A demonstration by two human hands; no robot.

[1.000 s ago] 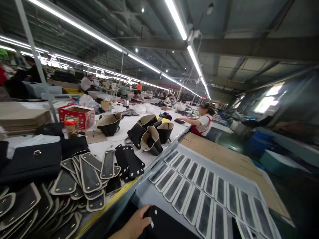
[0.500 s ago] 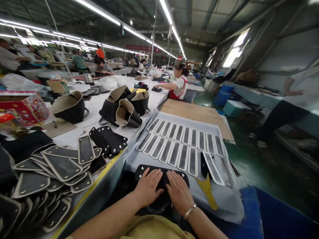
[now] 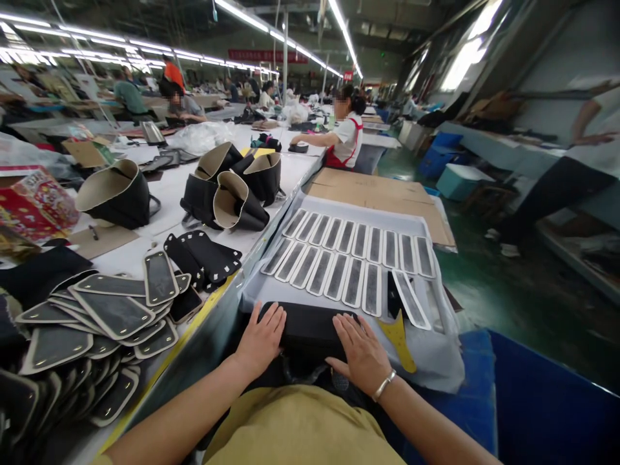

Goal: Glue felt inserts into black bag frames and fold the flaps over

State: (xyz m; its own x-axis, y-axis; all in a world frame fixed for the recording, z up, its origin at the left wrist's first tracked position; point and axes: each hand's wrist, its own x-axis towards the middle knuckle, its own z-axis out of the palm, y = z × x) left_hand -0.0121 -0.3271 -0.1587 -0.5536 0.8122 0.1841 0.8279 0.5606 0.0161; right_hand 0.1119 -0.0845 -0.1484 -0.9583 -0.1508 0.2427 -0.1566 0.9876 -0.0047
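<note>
A black, rounded-corner panel (image 3: 310, 329) lies in front of my body at the near edge of the table. My left hand (image 3: 262, 337) rests flat on its left end, fingers stretched forward. Over the right end lies my right hand (image 3: 361, 352), palm down, fingers extended and thumb apart; a silver bracelet is on that wrist. Beyond the panel, two rows of grey strips with white borders (image 3: 346, 237) are laid out on a pale sheet (image 3: 300, 305). One strip (image 3: 411, 300) lies askew beside a yellow forked piece (image 3: 400, 341).
To the left, many white-edged dark panels (image 3: 113, 313) are heaped beside black panels with white tabs (image 3: 208, 255). Black bag bodies (image 3: 242, 200) stand farther back. A co-worker in a red apron (image 3: 346, 132) sits ahead; blue material (image 3: 542, 400) lies at right.
My hands have moved apart, from the panel's middle to its two ends. The white tabs seen on the panel before are now mostly out of sight. The view has shifted slightly.
</note>
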